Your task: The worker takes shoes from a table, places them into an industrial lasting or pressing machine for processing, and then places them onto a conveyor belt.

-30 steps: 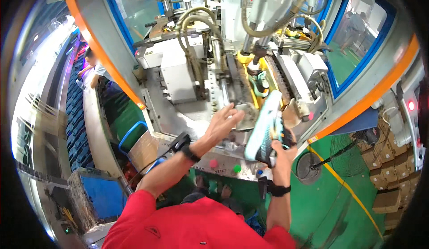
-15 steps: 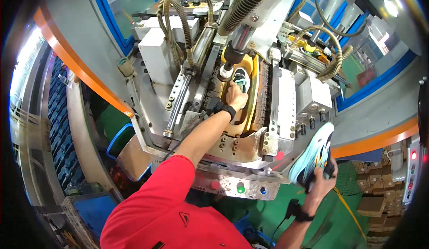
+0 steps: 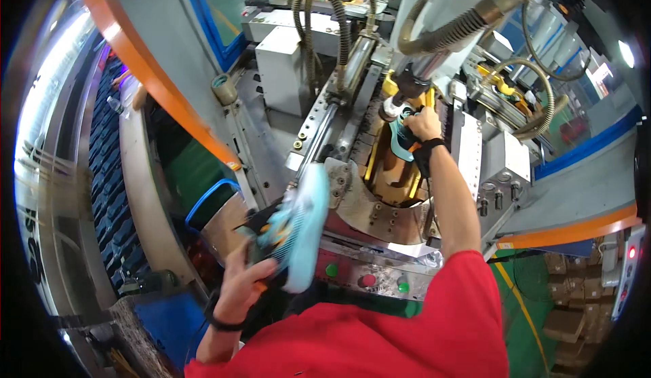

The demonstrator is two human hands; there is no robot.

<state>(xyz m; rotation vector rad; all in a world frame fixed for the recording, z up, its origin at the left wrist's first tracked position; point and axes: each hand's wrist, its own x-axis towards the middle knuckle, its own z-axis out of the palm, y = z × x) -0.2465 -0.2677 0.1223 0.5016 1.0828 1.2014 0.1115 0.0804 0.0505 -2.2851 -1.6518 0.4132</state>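
A light-blue sneaker (image 3: pixel 307 232) with dark parts is tilted up in my left hand (image 3: pixel 241 283), left of the machine front; motion blurs it. Fingers and thumb close around its dark side. Inside the press, my right hand (image 3: pixel 424 125) is closed on the top of another sneaker (image 3: pixel 401 142), with a turquoise sole edge showing. That shoe sits at the far end of the yellow-edged cradle (image 3: pixel 390 189), just under the white-tipped press rod (image 3: pixel 392 109). My hand hides much of its upper.
Metal side cylinders (image 3: pixel 319 134) and a white box (image 3: pixel 279 66) flank the cradle. Push buttons (image 3: pixel 367 281) line the front panel. An orange-edged guard (image 3: pixel 156 86) and a dark-blue conveyor (image 3: pixel 112 201) stand left. Cartons (image 3: pixel 566 324) are stacked at right.
My left hand has come out of the press to the left and now holds a sneaker. My right hand has gone from the right side into the cradle. The view has shifted.
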